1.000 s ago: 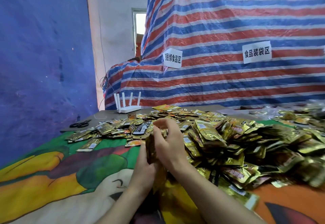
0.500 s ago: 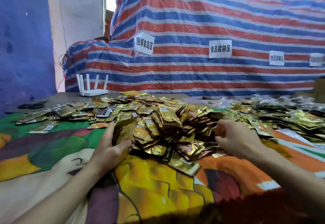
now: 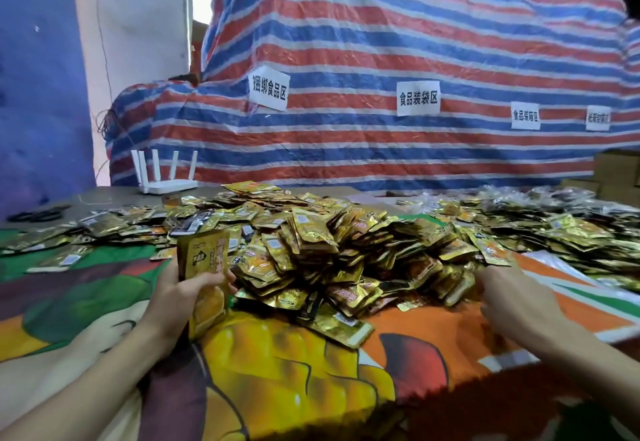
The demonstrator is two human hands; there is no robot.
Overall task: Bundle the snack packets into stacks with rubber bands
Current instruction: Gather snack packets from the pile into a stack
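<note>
Packets of shiny gold foil (image 3: 203, 262) stand gripped in the left hand (image 3: 175, 296); the right hand (image 3: 510, 302) is at the big pile (image 3: 329, 250); cannot tell if it holds any.

The left forearm (image 3: 86, 381) and right forearm (image 3: 585, 361) are bare as far up as they show; the left hand (image 3: 180, 296) and right hand (image 3: 512, 300) are uncovered too.

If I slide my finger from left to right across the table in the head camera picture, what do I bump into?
Black scissors → left hand gripping a stack of packets → big pile of packets → right hand → cardboard boxes.
</note>
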